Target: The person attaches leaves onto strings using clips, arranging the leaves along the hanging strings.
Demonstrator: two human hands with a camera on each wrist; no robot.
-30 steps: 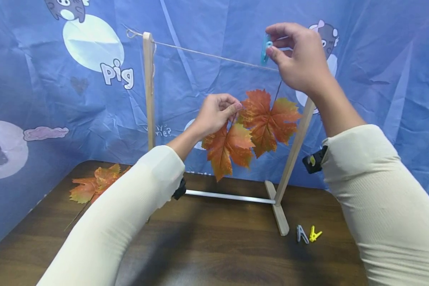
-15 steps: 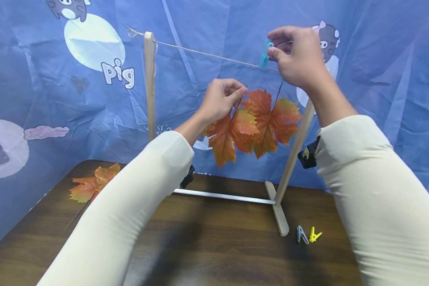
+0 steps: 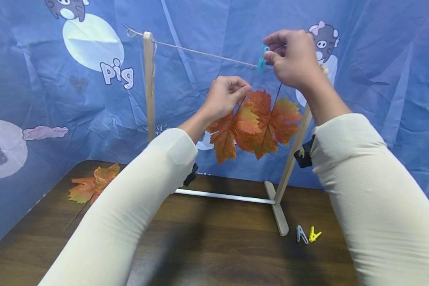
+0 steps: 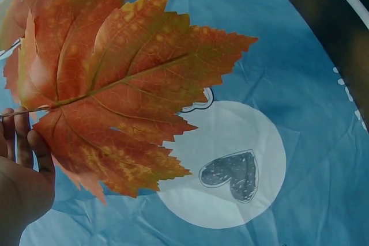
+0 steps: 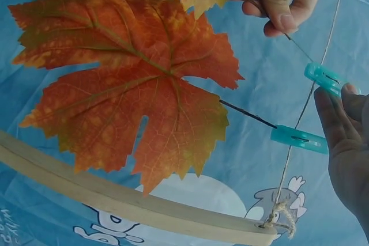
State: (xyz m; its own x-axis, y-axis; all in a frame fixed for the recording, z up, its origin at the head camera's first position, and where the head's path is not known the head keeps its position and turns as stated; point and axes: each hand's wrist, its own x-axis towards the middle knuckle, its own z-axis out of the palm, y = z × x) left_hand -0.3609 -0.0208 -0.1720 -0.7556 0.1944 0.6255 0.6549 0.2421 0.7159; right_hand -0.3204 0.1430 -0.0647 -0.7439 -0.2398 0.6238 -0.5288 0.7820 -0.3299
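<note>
My left hand (image 3: 224,95) pinches the thin stem of an orange artificial maple leaf (image 3: 224,139), which hangs below the fingers. A teal clothespin (image 3: 262,59) is pinched between the thumb and fingers of my right hand (image 3: 298,59). Its tip is right at the string (image 3: 207,55), and in the right wrist view the held leaf's stem tip points to that tip. Beside it, a second teal clothespin (image 5: 297,138) clips another maple leaf (image 5: 127,79) to the string by its stem. The two leaves overlap in the head view.
Wooden posts (image 3: 149,91) carry the string, joined low down by a white bar (image 3: 225,195). More orange leaves (image 3: 93,184) lie at the table's left. Near the right foot (image 3: 280,216) lie a grey clothespin (image 3: 302,234) and a yellow clothespin (image 3: 314,234).
My left hand has risen and moved right with its leaf, which now overlaps the hanging one. My right hand has lowered the teal clothespin to the string.
</note>
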